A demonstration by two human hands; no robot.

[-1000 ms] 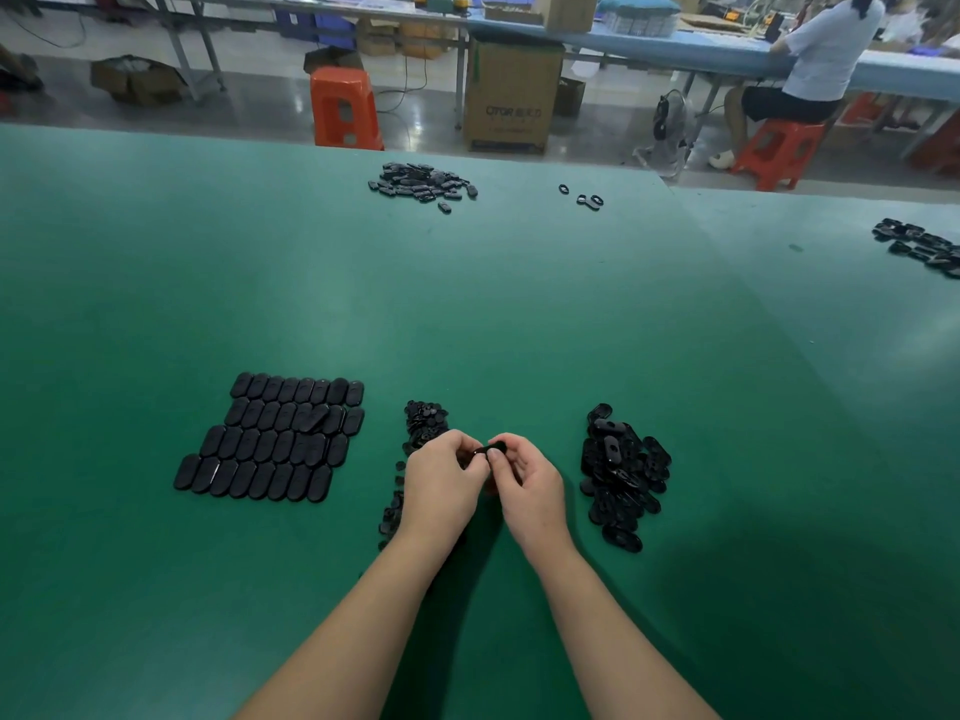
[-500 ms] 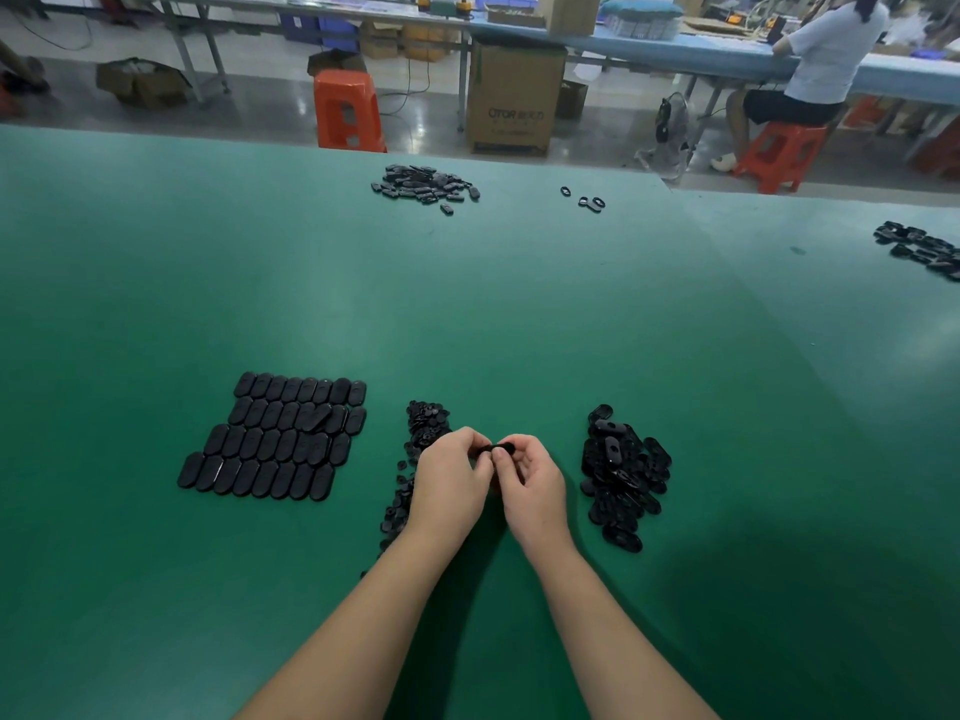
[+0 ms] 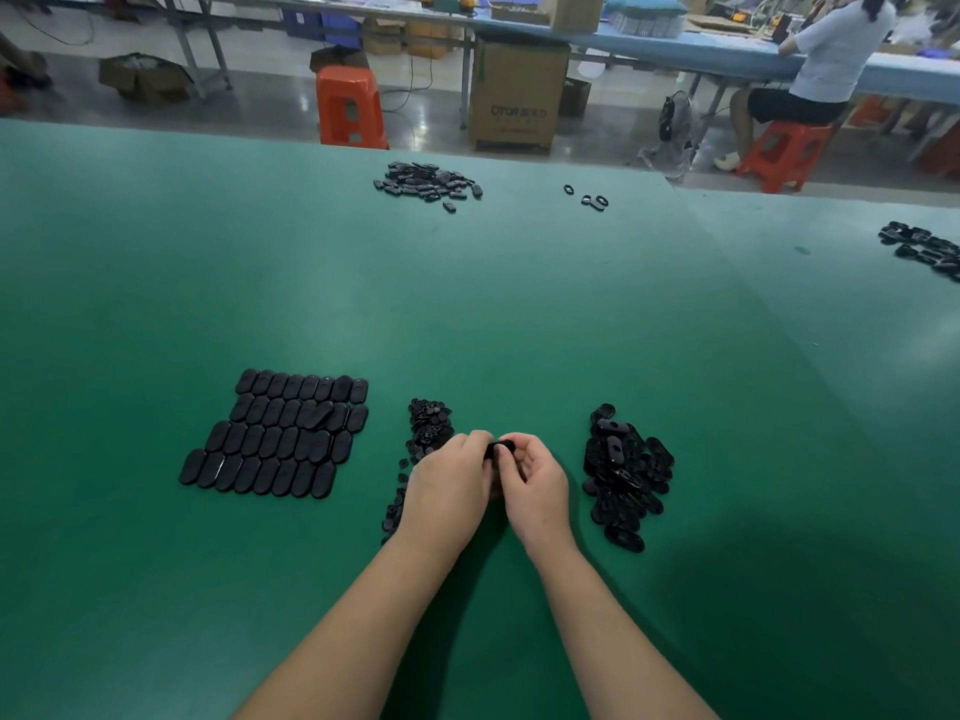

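My left hand [image 3: 448, 491] and my right hand [image 3: 535, 483] meet over the green table [image 3: 467, 304] and pinch one small black oval part [image 3: 500, 449] between their fingertips. Most of that part is hidden by the fingers. To the left lies a neat block of black oval shells [image 3: 278, 433] in several rows. A narrow heap of small black pieces [image 3: 428, 426] sits just beyond my left hand. A loose pile of black oval frames [image 3: 626, 480] lies to the right of my right hand.
Far across the table lie another black parts pile [image 3: 426, 181], a few loose rings [image 3: 592, 199] and more parts at the right edge [image 3: 930, 249]. Beyond stand an orange stool [image 3: 350, 106], a cardboard box [image 3: 517, 96] and a seated person [image 3: 821, 70].
Both hands stay together on the small part. The fingers have shifted slightly around it and the right hand has turned a little. The piles have not moved.
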